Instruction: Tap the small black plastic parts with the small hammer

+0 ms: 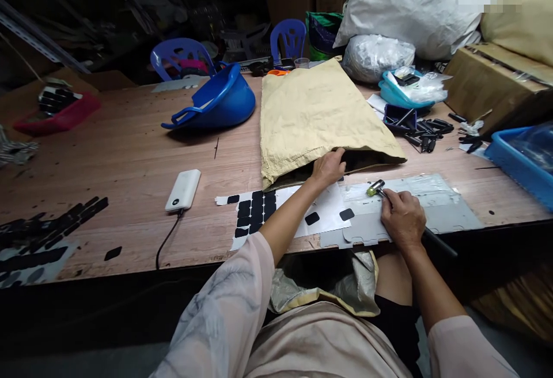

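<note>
My left hand (329, 167) is at the open mouth of a pale yellow woven sack (309, 107), its fingers closed on the upper edge. Inside, the sack looks dark and its contents are hidden. In my right hand (404, 216) is a small hammer (377, 187) with a metal head, a yellowish face and a dark handle that sticks out behind the palm. Its head hovers over or rests on a grey plastic sheet (406, 199); I cannot tell which. Between my arms lies a white backing sheet (294, 202) with black rounded stickers (257, 208), some loose.
A white power bank (183, 191) with a cable lies left. Behind it a blue basin (228, 101) is tilted. To the right are black parts (427, 130), a turquoise bowl (406, 93), a blue tray (525, 156) and a cardboard box (496, 87). Another open sack (324, 297) lies on my lap.
</note>
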Demonstrator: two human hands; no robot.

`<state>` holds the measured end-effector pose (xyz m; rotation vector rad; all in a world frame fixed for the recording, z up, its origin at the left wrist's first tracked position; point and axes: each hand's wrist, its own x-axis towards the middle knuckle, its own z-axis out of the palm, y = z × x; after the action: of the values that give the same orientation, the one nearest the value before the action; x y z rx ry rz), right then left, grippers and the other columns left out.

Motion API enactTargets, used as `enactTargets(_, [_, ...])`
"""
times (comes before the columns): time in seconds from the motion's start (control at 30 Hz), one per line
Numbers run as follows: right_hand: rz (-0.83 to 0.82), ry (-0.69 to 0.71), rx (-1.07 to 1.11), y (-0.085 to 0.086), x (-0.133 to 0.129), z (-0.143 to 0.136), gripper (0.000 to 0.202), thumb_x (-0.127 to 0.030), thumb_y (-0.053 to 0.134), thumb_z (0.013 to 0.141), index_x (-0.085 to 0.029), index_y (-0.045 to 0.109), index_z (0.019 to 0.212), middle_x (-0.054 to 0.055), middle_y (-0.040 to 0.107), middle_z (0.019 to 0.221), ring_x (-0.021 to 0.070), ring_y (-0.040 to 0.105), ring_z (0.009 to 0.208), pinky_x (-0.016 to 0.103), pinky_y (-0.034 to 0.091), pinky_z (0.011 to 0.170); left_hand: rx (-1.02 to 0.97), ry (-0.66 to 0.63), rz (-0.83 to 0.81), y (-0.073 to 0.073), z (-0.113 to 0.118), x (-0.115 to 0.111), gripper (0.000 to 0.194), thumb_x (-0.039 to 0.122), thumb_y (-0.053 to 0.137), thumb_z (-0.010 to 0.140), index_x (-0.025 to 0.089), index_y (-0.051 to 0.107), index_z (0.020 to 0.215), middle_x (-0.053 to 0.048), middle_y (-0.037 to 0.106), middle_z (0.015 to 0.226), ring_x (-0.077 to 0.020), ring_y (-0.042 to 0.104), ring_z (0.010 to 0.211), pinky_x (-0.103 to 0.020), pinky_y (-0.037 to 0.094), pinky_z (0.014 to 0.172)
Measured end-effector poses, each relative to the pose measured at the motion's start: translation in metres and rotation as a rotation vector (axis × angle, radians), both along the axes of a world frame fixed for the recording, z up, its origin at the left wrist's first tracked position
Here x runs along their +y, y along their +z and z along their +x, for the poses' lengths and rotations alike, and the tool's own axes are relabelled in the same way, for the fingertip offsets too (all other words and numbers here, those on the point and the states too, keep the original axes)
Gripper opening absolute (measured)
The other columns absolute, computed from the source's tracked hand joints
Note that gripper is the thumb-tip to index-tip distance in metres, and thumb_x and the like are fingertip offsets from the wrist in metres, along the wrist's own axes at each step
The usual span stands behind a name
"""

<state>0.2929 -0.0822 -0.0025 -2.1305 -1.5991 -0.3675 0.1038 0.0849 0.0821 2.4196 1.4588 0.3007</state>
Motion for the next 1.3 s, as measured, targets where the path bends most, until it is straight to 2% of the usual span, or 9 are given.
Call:
enactTargets(0.13, [-0.002, 0.001, -0.004, 0.002, -0.001, -0.002, 0.030, -0.029, 0.057, 0.098, -0.023, 0.077, 0.119, 0.009, 0.063, 0.097, 0.0211, 0.043, 0.085, 0.035, 0.027, 0.074, 0.018, 0.023, -0.031, -0.005, 0.036, 0.007, 0.030, 0.037, 0.056, 0.104, 0.020, 0.076, 0.119, -0.014, 0.075, 0.127, -0.0308, 0.069, 0.120, -0.040, 0.056, 0.099])
enactTargets(0.27, [-0.004, -0.012, 0.005, 0.002, -0.001, -0.004, 0.029, -0.028, 0.057, 0.097, -0.022, 0.077, 0.118, 0.009, 0.063, 0.098, 0.0214, 0.044, 0.086, 0.035, 0.029, 0.075, 0.046, 0.105, -0.064, -0.015, 0.061, 0.005, 0.029, 0.033, 0.060, 0.102, 0.016, 0.076, 0.120, -0.018, 0.073, 0.129, -0.0329, 0.069, 0.122, -0.042, 0.055, 0.100])
enactTargets(0.4, [-0.015, -0.016, 0.015, 0.002, -0.001, -0.004, 0.029, -0.025, 0.060, 0.093, -0.022, 0.077, 0.117, 0.010, 0.062, 0.100, 0.0220, 0.044, 0.088, 0.035, 0.030, 0.075, 0.037, 0.162, -0.119, -0.018, 0.067, 0.003, 0.026, 0.029, 0.059, 0.101, 0.017, 0.078, 0.115, -0.017, 0.075, 0.125, -0.0310, 0.071, 0.118, -0.040, 0.055, 0.096])
enactTargets(0.5, [-0.017, -0.012, 0.019, 0.002, -0.001, -0.004, 0.030, -0.025, 0.060, 0.093, -0.022, 0.076, 0.117, 0.010, 0.062, 0.100, 0.0222, 0.044, 0.088, 0.035, 0.030, 0.075, -0.036, 0.152, -0.113, -0.013, 0.048, -0.002, 0.024, 0.035, 0.064, 0.098, 0.020, 0.080, 0.109, -0.013, 0.078, 0.118, -0.0297, 0.072, 0.112, -0.037, 0.056, 0.091])
enactTargets(0.63, [-0.007, -0.012, 0.022, 0.002, -0.001, -0.003, 0.029, -0.029, 0.057, 0.097, -0.022, 0.077, 0.118, 0.010, 0.064, 0.100, 0.0222, 0.045, 0.087, 0.035, 0.029, 0.074, -0.251, 0.027, -0.073, -0.011, -0.010, -0.026, 0.018, 0.035, 0.073, 0.094, 0.022, 0.080, 0.104, -0.006, 0.080, 0.106, -0.0228, 0.071, 0.097, -0.032, 0.055, 0.083])
enactTargets(0.83, [0.002, -0.020, 0.029, 0.000, 0.000, -0.002, 0.030, -0.031, 0.056, 0.100, -0.021, 0.078, 0.117, 0.010, 0.066, 0.100, 0.0214, 0.045, 0.086, 0.035, 0.027, 0.073, -0.435, 0.018, -0.092, -0.046, -0.097, -0.094, 0.011, 0.024, 0.083, 0.085, 0.022, 0.080, 0.095, -0.002, 0.076, 0.091, -0.0195, 0.067, 0.088, -0.031, 0.052, 0.080])
enactTargets(0.97, [-0.005, -0.014, 0.058, 0.000, 0.002, 0.004, 0.031, -0.033, 0.056, 0.100, -0.020, 0.078, 0.117, 0.010, 0.065, 0.099, 0.0213, 0.044, 0.085, 0.035, 0.027, 0.073, -0.440, 0.010, -0.103, -0.070, -0.108, -0.120, 0.014, 0.022, 0.087, 0.082, 0.023, 0.081, 0.096, -0.003, 0.076, 0.093, -0.0219, 0.066, 0.095, -0.035, 0.052, 0.088])
enactTargets(1.13, [-0.005, 0.061, 0.210, 0.009, 0.000, 0.003, 0.029, -0.031, 0.056, 0.097, -0.021, 0.078, 0.113, 0.009, 0.064, 0.095, 0.0225, 0.052, 0.087, 0.035, 0.039, 0.076, -0.411, 0.008, -0.097, -0.079, -0.103, -0.118, 0.018, 0.024, 0.089, 0.081, 0.023, 0.083, 0.098, -0.004, 0.075, 0.096, -0.0238, 0.065, 0.097, -0.037, 0.051, 0.090])
enactTargets(1.3, [0.106, 0.377, 0.486, 0.023, -0.023, -0.045, 0.032, -0.039, 0.053, 0.104, -0.023, 0.074, 0.123, 0.008, 0.071, 0.103, 0.0224, 0.067, 0.098, 0.036, 0.053, 0.088, -0.418, 0.032, -0.124, -0.078, -0.102, -0.118, 0.018, 0.026, 0.089, 0.080, 0.025, 0.083, 0.097, -0.003, 0.074, 0.095, -0.0241, 0.065, 0.098, -0.037, 0.050, 0.088])
